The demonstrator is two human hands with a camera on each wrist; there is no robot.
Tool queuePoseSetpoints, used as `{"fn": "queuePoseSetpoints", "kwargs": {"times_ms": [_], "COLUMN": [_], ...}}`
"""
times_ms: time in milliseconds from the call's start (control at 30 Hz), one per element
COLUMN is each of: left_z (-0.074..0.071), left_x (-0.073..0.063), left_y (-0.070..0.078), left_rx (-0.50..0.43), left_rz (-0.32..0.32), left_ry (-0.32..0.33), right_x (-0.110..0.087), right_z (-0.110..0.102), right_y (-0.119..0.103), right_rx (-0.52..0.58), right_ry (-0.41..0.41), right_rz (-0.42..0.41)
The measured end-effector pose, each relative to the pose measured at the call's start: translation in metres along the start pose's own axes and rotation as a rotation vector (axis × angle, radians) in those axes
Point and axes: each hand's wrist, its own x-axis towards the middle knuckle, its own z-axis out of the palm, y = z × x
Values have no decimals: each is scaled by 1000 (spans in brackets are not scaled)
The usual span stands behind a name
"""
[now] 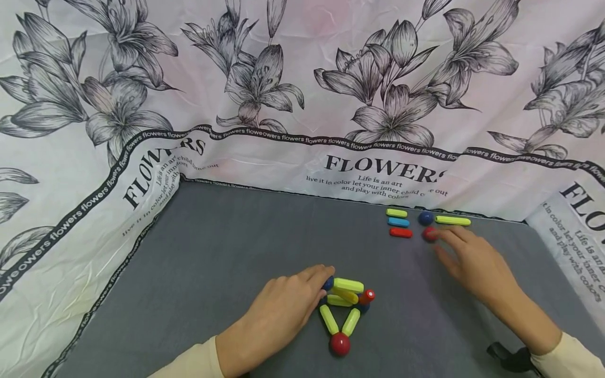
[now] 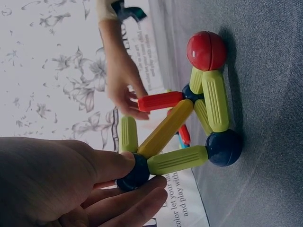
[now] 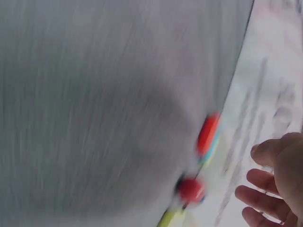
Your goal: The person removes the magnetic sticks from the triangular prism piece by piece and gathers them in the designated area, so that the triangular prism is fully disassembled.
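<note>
My left hand [image 1: 279, 307] pinches a dark blue ball [image 2: 134, 174] between thumb and fingers, at the upper corner of a frame of magnetic sticks and balls. A yellow stick [image 2: 166, 128] and green sticks [image 2: 177, 160] join at that ball. Lower down, another blue ball [image 2: 224, 148] and a red ball [image 1: 340, 344] form corners near the cloth, and a red stick [image 2: 161, 100] juts out from the far corner. My right hand [image 1: 479, 265] is at the back right, fingers loosely bent, over a loose red ball [image 1: 429, 234]. In the right wrist view its fingers hold nothing.
Beside the loose red ball lie a blue ball [image 1: 426, 218] and a long green stick [image 1: 452, 220]. Left of them are short green [image 1: 396, 212], blue [image 1: 398, 222] and red [image 1: 400, 232] sticks. Flower-printed cloth [image 1: 302, 115] rises behind the grey surface [image 1: 227, 236].
</note>
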Motion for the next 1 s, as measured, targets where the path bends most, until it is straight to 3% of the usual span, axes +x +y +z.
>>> {"fn": "queuePoseSetpoints", "kwargs": {"times_ms": [200,400,667,1000], "left_z": [0,0,-2,-3], "left_x": [-1,-1,2,1], "left_y": [0,0,1,2], "left_rx": [-4,3,-5,-7], "left_rz": [-4,6,8,0], "left_ry": [1,17,2,-11], "right_x": [-6,-15,-26,-28], "right_z": [-8,-5,5,22], "right_y": [-61,-98,-122,-132], "right_rx": [102,230,373,362], "right_ry": [-51,-113,-201,-203], "right_rz": [-58,-73,-61,-37]}}
